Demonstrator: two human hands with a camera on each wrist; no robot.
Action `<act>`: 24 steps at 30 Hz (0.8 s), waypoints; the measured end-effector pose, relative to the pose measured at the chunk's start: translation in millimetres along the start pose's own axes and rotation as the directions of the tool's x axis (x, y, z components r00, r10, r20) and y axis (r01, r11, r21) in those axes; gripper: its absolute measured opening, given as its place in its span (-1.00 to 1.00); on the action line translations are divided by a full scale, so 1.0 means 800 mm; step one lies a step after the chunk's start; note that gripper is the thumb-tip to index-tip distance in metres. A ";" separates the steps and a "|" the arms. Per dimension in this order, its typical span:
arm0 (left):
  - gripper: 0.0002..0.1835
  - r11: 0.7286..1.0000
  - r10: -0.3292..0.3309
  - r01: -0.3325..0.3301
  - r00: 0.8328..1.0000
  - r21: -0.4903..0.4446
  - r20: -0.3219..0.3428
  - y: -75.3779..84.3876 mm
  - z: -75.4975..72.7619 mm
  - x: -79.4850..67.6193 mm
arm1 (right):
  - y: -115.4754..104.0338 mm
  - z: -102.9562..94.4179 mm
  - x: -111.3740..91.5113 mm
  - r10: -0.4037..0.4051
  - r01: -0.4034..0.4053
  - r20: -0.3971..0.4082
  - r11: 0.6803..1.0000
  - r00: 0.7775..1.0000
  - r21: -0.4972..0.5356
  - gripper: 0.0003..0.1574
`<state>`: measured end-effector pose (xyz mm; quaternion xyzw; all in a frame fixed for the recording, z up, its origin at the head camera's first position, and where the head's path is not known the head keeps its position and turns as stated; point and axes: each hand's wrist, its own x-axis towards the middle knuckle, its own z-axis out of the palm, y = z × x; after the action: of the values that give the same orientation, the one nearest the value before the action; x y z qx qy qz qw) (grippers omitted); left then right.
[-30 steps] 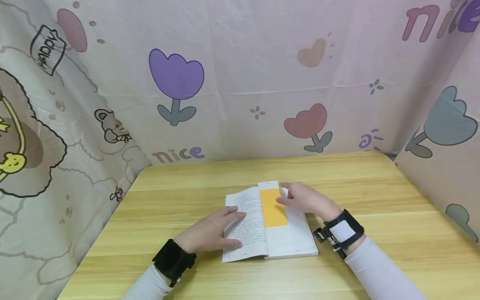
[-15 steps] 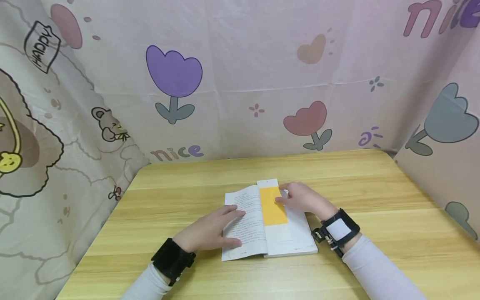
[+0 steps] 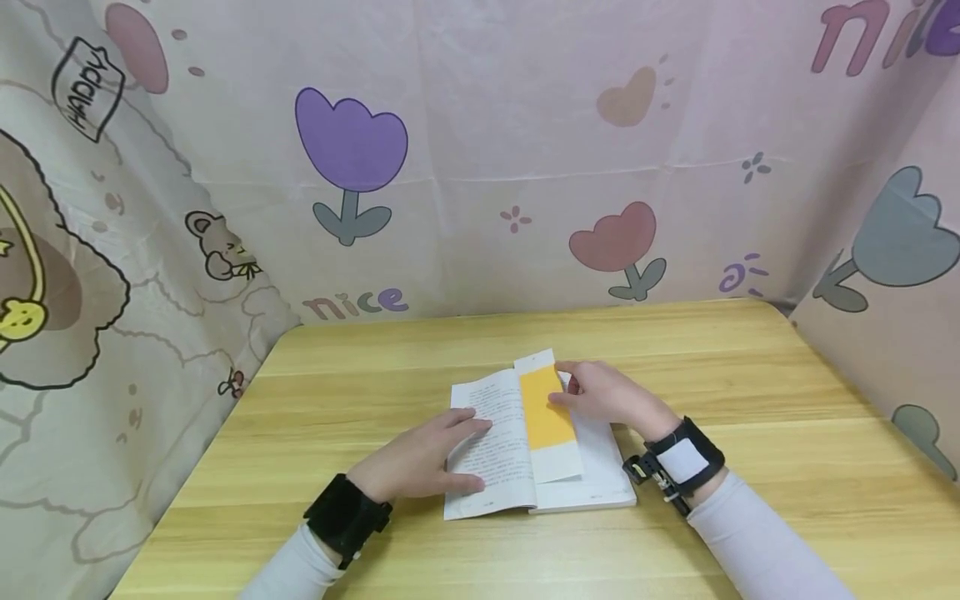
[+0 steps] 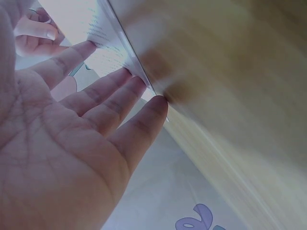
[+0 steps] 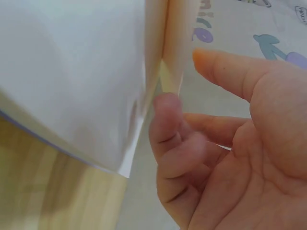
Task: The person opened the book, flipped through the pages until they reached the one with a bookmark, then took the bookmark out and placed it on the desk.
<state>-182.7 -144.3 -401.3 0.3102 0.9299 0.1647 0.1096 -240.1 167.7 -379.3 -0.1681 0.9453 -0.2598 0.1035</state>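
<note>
An open book [image 3: 600, 471] lies on the wooden table, its left page printed with text. Over the inner part of its right page is a bookmark [image 3: 547, 412], yellow in the middle and white at both ends, with a small hole near the top. My right hand [image 3: 615, 396] pinches the bookmark's right edge near the top, and its lower end stands slightly off the page. Fairly straight fingers of my left hand [image 3: 420, 458] rest on the left page; in the left wrist view the fingertips [image 4: 158, 103] reach the book's edge.
The wooden table [image 3: 375, 367] extends around the book on all sides. Behind it hangs a cloth [image 3: 465, 125] printed with flowers, and another patterned cloth [image 3: 165, 333] hangs at the left. Both wrists wear black straps [image 3: 348, 518].
The bookmark has tilted, its top shifting up and its lower end rising from the page, as my right hand moves slightly upward. My left hand stays on the left page.
</note>
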 end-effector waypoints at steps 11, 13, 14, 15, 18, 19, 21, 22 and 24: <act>-0.10 1.000 0.003 -0.003 1.000 -0.005 0.002 0.000 0.000 0.001 | -0.010 -0.005 -0.004 -0.016 0.017 -0.022 0.999 1.000 0.046 -0.19; -0.10 1.000 -0.001 0.001 1.000 -0.009 0.007 0.000 0.000 0.000 | -0.010 -0.005 -0.004 -0.021 0.022 -0.024 0.998 1.000 0.055 -0.18; -0.10 1.000 -0.004 0.004 1.000 -0.010 0.009 0.000 0.000 0.001 | -0.010 -0.005 -0.004 -0.024 0.026 -0.024 0.998 0.999 0.055 -0.18; -0.10 1.000 -0.005 0.005 1.000 -0.009 0.010 0.000 0.001 0.000 | -0.010 -0.005 -0.004 -0.026 0.027 -0.024 0.998 0.999 0.059 -0.17; -0.10 1.000 -0.002 0.002 1.000 -0.006 0.007 0.000 0.001 0.000 | -0.010 -0.004 -0.003 -0.031 0.033 -0.029 0.998 0.999 0.060 -0.17; -0.10 1.000 -0.001 0.001 1.000 -0.005 0.004 0.000 0.001 0.000 | -0.010 -0.004 -0.003 -0.033 0.034 -0.032 0.998 0.999 0.058 -0.17; -0.10 1.000 0.000 0.000 1.000 -0.003 -0.002 0.000 0.000 0.000 | -0.011 -0.004 -0.003 -0.031 0.033 -0.035 0.998 0.999 0.061 -0.15; -0.10 1.000 0.002 -0.002 1.000 -0.003 -0.003 0.000 0.000 0.000 | -0.011 -0.004 -0.003 -0.029 0.032 -0.035 0.998 0.999 0.062 -0.14; -0.10 1.000 0.002 -0.002 1.000 -0.003 -0.002 0.000 0.001 0.000 | -0.012 -0.004 -0.004 -0.024 0.026 -0.031 0.997 0.999 0.067 -0.10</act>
<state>-182.8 -144.1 -402.1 0.3109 0.9294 0.1663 0.1088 -235.5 162.5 -371.2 -0.1724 0.9353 -0.2950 0.0917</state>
